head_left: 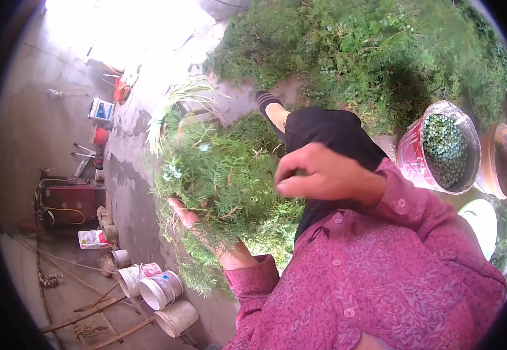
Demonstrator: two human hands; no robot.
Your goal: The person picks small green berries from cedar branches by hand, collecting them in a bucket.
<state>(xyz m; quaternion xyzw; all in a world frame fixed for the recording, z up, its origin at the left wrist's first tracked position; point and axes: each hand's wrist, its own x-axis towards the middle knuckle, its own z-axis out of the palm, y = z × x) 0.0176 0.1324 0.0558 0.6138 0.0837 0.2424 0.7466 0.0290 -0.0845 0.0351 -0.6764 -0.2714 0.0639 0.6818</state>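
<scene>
My left hand (192,219) is under a feathery green branch (224,169), its fingers and palm partly covered by the foliage; it holds the branch up over more cut greenery. To the right of the branch, my right hand (309,172) hangs in the air above my dark trousers, thumb and fingers curled toward each other. Whether anything small sits between those fingers is too unclear to tell. A bucket of green-blue berries (443,149) stands to the right of my right hand.
A large heap of green branches (347,52) lies ahead. Beside the berry bucket is a tan bucket (501,160). Several white buckets (160,290), a wooden ladder (110,326) and a dark red box (69,201) are at the left. Long pale stems (177,99) lie beyond the branch.
</scene>
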